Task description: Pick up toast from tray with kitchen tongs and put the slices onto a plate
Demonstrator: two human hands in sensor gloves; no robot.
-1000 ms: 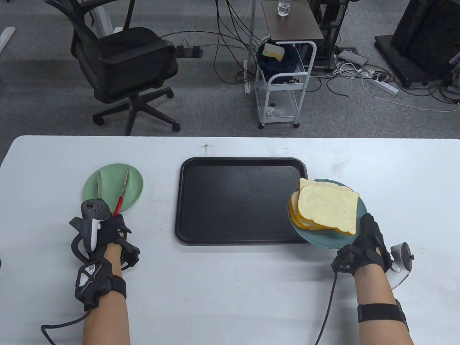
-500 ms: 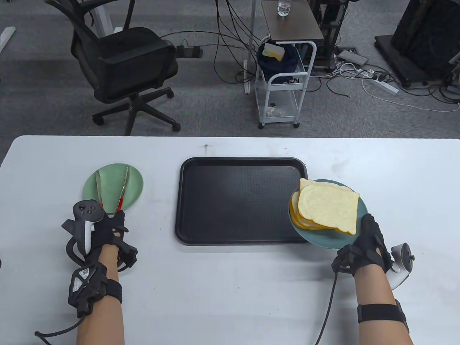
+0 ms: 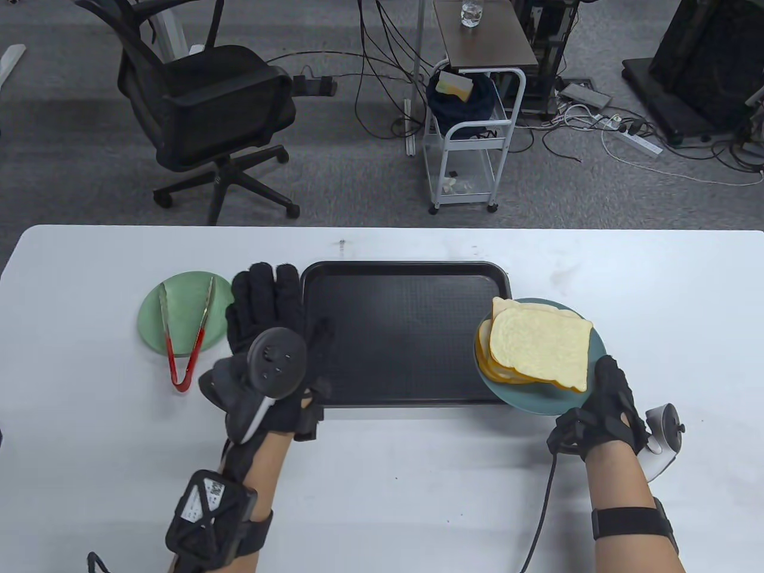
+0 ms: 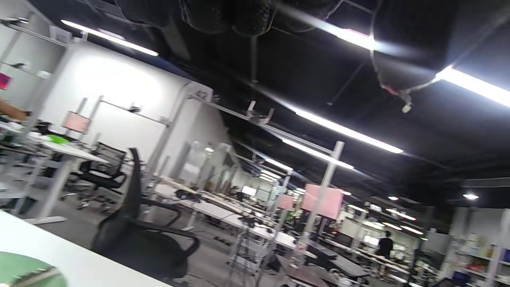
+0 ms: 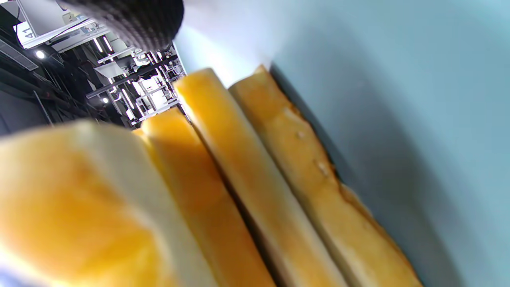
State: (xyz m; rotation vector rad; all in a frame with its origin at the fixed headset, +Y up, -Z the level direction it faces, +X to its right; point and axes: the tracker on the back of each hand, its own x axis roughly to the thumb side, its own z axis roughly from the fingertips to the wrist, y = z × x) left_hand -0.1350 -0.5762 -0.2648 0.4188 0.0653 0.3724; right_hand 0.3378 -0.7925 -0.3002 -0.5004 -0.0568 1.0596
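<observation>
A stack of toast slices (image 3: pixel 540 349) lies on a teal plate (image 3: pixel 537 403) that overlaps the right edge of the black tray (image 3: pixel 400 334). My right hand (image 3: pixel 606 388) grips the plate's near rim, thumb on top. The tray holds nothing. Red-handled metal tongs (image 3: pixel 197 343) lie spread on a small green plate (image 3: pixel 182 304) at the left, with no hand on them. My left hand (image 3: pixel 268 298) is over the tray's left edge with fingers stretched out and holds nothing. In the right wrist view the toast edges (image 5: pixel 255 179) fill the frame against the plate (image 5: pixel 398 99).
The white table (image 3: pixel 382 489) runs wide on both sides and in front of the tray. Beyond its far edge stand an office chair (image 3: pixel 203 113) and a small white cart (image 3: pixel 471 137) amid floor cables. The left wrist view faces the ceiling, with the green plate (image 4: pixel 20 271) at its bottom left.
My left hand let go of the tongs and swung right and forward to the tray's left edge, fingers now stretched out. The tongs lie on the green plate. The toast plate shifted slightly left.
</observation>
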